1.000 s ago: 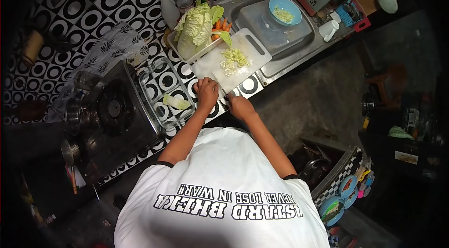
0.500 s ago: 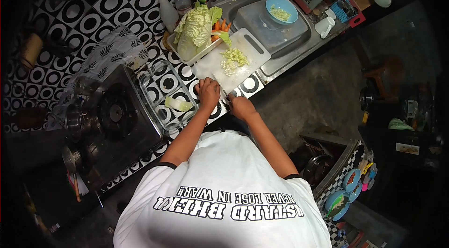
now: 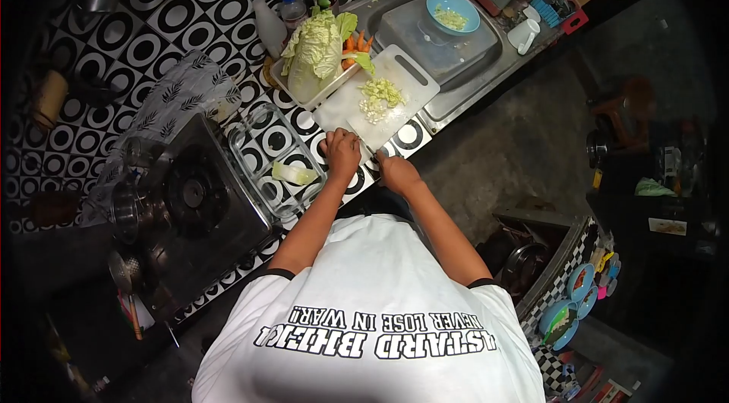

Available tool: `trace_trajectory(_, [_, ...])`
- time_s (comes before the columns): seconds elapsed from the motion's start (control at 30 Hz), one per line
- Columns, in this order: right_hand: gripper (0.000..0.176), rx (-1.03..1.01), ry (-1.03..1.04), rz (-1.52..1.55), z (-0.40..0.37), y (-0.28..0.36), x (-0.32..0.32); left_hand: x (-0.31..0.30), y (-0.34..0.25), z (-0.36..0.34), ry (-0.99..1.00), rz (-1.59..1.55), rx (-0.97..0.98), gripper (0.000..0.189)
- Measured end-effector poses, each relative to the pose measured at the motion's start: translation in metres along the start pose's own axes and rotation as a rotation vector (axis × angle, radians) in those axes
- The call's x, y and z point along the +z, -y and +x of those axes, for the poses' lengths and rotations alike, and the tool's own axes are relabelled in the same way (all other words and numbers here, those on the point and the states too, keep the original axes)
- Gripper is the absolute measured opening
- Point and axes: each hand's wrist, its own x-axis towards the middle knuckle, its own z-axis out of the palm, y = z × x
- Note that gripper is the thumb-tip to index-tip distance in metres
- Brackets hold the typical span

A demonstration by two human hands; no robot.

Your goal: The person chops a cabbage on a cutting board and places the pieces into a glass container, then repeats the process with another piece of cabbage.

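Observation:
My right hand [image 3: 398, 173] is wrapped round the handle of a knife [image 3: 367, 151], whose blade lies at the near edge of the white cutting board [image 3: 416, 99]. To its left, my left hand [image 3: 343, 151] rests on the board's near corner with fingers curled and bunched; whatever is beneath them is hidden. Chopped cabbage [image 3: 382, 93] lies in a small heap on the board, just beyond the knife. A cut cabbage piece [image 3: 295, 173] sits in a clear glass dish [image 3: 262, 198] left of my left hand.
Behind the board, a tub [image 3: 334, 91] holds a napa cabbage [image 3: 315, 50] and carrots [image 3: 357, 46]. A blue bowl [image 3: 471, 22] with chopped pieces stands on a lidded container [image 3: 425, 50] at the sink [image 3: 493, 65]. The gas stove [image 3: 196, 194] is at left.
The camera view has shifted and turned slightly. Both hands stay at the board's near edge with the knife, and the chopped heap looks much the same.

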Motion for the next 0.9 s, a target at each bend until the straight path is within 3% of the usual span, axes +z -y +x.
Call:
trace_trajectory(0.2, [0.035,-0.012,0.027,-0.026,-0.007,0.0,0.001,0.002,0.002,0.0,-0.001,-0.006,-0.033,0.01])
trace_trajectory(0.3, [0.04,0.005,0.039,-0.067,-0.013,0.0,0.006,0.002,0.002,-0.001,0.004,-0.029,-0.041,0.009])
trace_trajectory(0.37, [0.054,0.02,0.039,0.002,-0.015,-0.001,0.009,0.003,0.001,-0.001,-0.003,-0.021,-0.052,0.009])
trace_trajectory(0.9, [0.05,0.011,0.043,-0.004,-0.015,-0.003,0.01,0.003,0.002,-0.006,-0.045,-0.012,0.019,0.008])
